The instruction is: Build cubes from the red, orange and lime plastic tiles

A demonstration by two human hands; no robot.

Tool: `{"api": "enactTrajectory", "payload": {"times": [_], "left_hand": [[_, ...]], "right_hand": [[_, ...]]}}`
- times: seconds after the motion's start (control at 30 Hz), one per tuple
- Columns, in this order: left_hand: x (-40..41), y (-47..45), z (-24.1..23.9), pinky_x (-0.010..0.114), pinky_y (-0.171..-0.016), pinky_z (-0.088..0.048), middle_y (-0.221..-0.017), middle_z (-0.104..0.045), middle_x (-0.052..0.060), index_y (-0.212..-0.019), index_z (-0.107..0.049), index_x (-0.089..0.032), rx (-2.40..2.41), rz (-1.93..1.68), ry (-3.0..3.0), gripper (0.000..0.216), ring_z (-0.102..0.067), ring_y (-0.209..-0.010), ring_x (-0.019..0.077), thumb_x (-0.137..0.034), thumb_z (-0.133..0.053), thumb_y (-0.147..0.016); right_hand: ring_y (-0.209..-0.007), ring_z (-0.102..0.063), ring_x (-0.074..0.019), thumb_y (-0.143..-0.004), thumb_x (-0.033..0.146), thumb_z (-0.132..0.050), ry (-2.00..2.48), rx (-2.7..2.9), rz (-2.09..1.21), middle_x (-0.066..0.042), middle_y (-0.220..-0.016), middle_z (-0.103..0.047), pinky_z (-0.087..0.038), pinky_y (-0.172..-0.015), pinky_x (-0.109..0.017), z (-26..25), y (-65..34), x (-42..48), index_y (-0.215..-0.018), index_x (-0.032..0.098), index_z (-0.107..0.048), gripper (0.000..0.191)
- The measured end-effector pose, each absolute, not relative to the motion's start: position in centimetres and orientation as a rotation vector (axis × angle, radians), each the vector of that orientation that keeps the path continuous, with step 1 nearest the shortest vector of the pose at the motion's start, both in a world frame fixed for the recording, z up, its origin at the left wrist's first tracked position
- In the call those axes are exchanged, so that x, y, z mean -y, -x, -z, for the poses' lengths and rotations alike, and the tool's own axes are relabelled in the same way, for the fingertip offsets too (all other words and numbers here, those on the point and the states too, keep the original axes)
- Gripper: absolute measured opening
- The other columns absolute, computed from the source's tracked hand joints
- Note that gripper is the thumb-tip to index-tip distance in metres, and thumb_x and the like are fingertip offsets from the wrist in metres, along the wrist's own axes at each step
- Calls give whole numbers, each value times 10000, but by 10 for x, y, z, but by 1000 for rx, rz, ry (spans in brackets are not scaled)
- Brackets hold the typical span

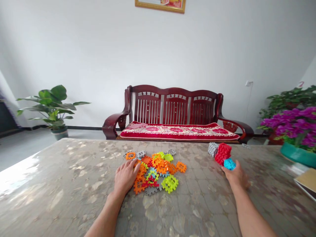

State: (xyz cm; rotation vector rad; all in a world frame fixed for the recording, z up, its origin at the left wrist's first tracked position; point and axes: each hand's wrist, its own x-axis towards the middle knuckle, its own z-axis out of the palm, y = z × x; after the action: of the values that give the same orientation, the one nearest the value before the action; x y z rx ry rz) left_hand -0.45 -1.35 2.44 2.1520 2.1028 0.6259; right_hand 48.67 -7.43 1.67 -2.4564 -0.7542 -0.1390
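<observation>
On the table lies a loose pile of toothed plastic building tiles point(161, 164) in orange, lime green, grey, blue and red. My left hand point(125, 175) rests at the pile's left edge, fingers loosely spread against the orange tiles point(139, 181). Farther right, my right hand point(237, 176) has thumb and fingers around a blue block point(229, 164), apparently of toothed tiles; some fingers are hidden behind the hand. The blue block is beside a taller red block point(223, 153), and a grey block point(212, 149) stands just left of the red one.
A patterned cover lies over the table point(192, 210). At its right are a purple-flowered plant in a teal planter point(298, 154) and a tan-topped box point(307, 181). Behind stands a dark wooden bench point(176, 103); a potted plant point(55, 105) is at left.
</observation>
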Motion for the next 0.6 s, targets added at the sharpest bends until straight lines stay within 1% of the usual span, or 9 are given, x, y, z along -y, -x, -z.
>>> {"api": "enactTrajectory", "payload": {"times": [0.1,0.27,0.43,0.6], "left_hand": [[14,3,-24,432,-1060,-375,-1351,-627,52,-1300,-603,-291,-2076,-629,-2171,437,-561,-1235,258,-455,-376,-964],[14,0,-26,433,-1056,-379,-1355,-623,60,-1297,-604,-276,-2007,-621,-2230,444,-554,-1252,258,-449,-355,-974],[17,-8,-26,436,-1054,-379,-1358,-620,72,-1301,-601,-266,-1960,-618,-2271,438,-553,-1253,259,-434,-361,-975],[18,-16,-23,406,-1035,-394,-1341,-629,63,-1300,-599,-279,-1905,-653,-2321,422,-573,-1218,239,-417,-368,-975]], "right_hand": [[-1058,-600,-411,-787,573,-536,2506,788,100,-184,-1189,-648,-455,-845,-556,-17,-489,73,-1433,269,-433,721],[-984,-629,-378,-770,550,-532,2532,831,139,-163,-1083,-674,-483,-784,-487,-17,-490,73,-1350,269,-523,644],[-959,-645,-361,-735,512,-566,2541,780,124,-155,-1053,-682,-505,-750,-456,-18,-486,76,-1348,275,-532,659],[-934,-657,-360,-711,508,-590,2465,764,121,-144,-1025,-697,-513,-742,-455,-18,-480,80,-1346,285,-544,675]]}}
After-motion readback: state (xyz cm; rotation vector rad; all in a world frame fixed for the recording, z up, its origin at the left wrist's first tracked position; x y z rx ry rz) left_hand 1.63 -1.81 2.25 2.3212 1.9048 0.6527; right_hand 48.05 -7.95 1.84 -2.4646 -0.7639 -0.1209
